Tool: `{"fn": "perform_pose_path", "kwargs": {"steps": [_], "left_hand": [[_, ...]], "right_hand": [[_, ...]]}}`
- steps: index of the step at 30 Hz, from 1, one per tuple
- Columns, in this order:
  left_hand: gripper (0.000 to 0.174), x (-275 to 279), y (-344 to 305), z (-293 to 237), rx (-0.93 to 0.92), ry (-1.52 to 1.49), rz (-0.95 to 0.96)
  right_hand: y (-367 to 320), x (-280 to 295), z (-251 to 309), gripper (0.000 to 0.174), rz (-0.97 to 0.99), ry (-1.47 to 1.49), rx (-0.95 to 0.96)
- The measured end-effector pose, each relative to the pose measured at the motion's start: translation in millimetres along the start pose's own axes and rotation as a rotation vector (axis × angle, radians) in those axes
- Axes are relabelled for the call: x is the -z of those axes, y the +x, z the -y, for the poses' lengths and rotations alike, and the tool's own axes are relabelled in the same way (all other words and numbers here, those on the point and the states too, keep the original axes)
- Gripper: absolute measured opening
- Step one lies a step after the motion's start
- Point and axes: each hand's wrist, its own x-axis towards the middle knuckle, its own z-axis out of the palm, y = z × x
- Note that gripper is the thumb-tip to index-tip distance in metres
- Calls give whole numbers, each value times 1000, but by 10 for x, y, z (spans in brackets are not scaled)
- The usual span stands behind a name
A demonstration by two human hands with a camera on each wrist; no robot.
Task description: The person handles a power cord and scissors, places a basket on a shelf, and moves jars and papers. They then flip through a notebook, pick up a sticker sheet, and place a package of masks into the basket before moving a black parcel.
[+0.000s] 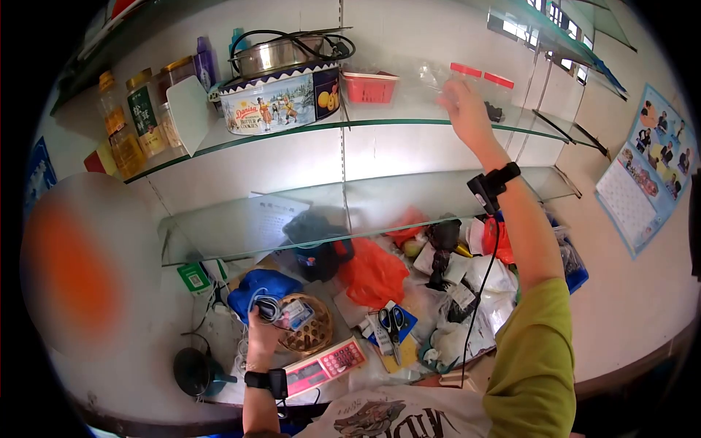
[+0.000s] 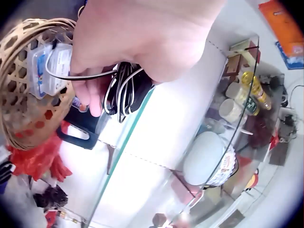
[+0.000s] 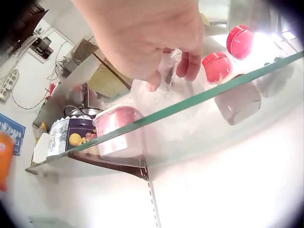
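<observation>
My left hand [image 1: 261,321] grips a coil of black and white cable [image 1: 268,308] just above a woven basket [image 1: 314,337] on the cluttered counter. In the left wrist view the fingers [image 2: 90,95] curl round the cable coil [image 2: 124,88], and the basket [image 2: 21,102] holds a small plastic packet. My right hand [image 1: 461,102] is raised to the upper glass shelf [image 1: 409,120]. There its fingers [image 3: 190,64] pinch a crumpled clear plastic bag [image 3: 164,97] beside two red-lidded clear jars [image 3: 240,42].
The upper shelf also carries a butter cookie tin [image 1: 281,98] under a metal pot, a red container [image 1: 369,87] and several bottles [image 1: 139,109]. Below lie a red scale [image 1: 325,365], scissors [image 1: 394,321], an orange bag [image 1: 372,274] and a black funnel [image 1: 193,371].
</observation>
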Motion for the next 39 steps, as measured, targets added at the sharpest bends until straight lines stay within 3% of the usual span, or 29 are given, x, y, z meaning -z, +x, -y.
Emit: {"fn": "perform_pose_path", "kwargs": {"steps": [4, 8, 9, 10, 12, 14, 16, 18, 20, 22, 25, 27, 28, 30, 31, 32, 34, 36, 38, 39], "left_hand": [[45, 41, -99, -281, -199, 40, 171], [40, 64, -347, -560, -381, -127, 52], [37, 54, -434, -605, -506, -99, 21], [35, 75, -537, -660, -635, -63, -22], [31, 231, -599, -712, -696, -69, -60], [36, 623, -434, -648, -788, 412, -169], [41, 714, -371, -515, -488, -117, -111], [46, 881, -274, -372, -396, 13, -91], [46, 1086, -172, -217, -216, -162, -125], [42, 1190, -108, -84, -115, -78, -227], [37, 1447, 68, 87, -92, 101, -333], [37, 1378, 147, 159, -173, 674, -572], [37, 1437, 201, 211, -158, 670, -566], [40, 1593, 322, 341, -618, 1391, -557], [42, 1231, 122, 211, -430, 1426, -523], [42, 1269, 139, 243, -416, 1422, -514], [43, 1320, 184, 242, -729, 1654, -512], [46, 1320, 155, 265, -764, 1690, -546], [49, 1186, 73, 267, -893, 1929, -936], [48, 982, -47, 190, -843, 1833, -896]], "right_hand": [[-63, 289, 183, 22, -6, 86, -13], [-281, 582, 286, 29, 11, 214, -219], [-370, 626, 269, 31, 16, 254, -282], [-454, 735, 307, 36, 41, 184, -243], [-611, 970, 564, 38, 67, 119, -273], [-824, 1105, 615, 38, 104, 266, -268], [-1050, 1200, 920, 37, 166, 396, -390], [-1289, 1164, 1225, 35, 223, 451, -382], [-1531, 1056, 1514, 32, 283, 531, -353], [-1777, 822, 1806, 27, 360, 641, -339], [-2069, 396, 2210, 27, 451, 733, -179], [-2325, 88, 2426, 27, 455, 674, -88], [-2481, -59, 2519, 27, 460, 662, -93], [-2683, -290, 2699, 30, 486, 635, -36], [-2847, -411, 2767, 30, 488, 667, -63], [-2948, -507, 2826, 33, 472, 639, -11], [-3094, -603, 2947, 36, 481, 647, 9], [-3202, -620, 3041, 37, 498, 642, -14], [-3246, -596, 3120, 38, 514, 637, -38], [-3240, -569, 3157, 37, 509, 632, -67]]}}
